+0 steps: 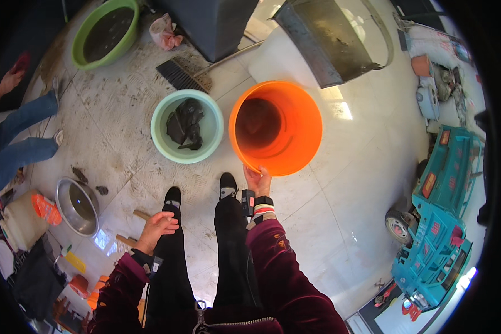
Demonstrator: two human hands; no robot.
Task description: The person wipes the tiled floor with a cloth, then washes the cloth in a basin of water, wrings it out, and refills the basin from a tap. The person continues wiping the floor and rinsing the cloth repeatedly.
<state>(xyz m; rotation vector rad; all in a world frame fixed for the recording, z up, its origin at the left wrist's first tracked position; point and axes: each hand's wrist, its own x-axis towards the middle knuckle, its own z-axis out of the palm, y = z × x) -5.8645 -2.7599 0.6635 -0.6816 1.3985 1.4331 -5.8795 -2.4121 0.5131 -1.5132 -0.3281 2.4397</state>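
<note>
My right hand grips the near rim of a large orange bucket, which tilts so that its inside shows. At the bottom of the bucket is something dark, perhaps murky liquid. Left of the bucket sits a pale green basin holding a dark, wet-looking crumpled cloth. My left hand hangs over my left thigh, its fingers loosely stretched out and holding nothing.
Beyond the basins lie a broom and a large metal dustpan. A green tub of dark water stands far left, a metal basin nearer. Someone in jeans is at left; a teal vehicle stands right.
</note>
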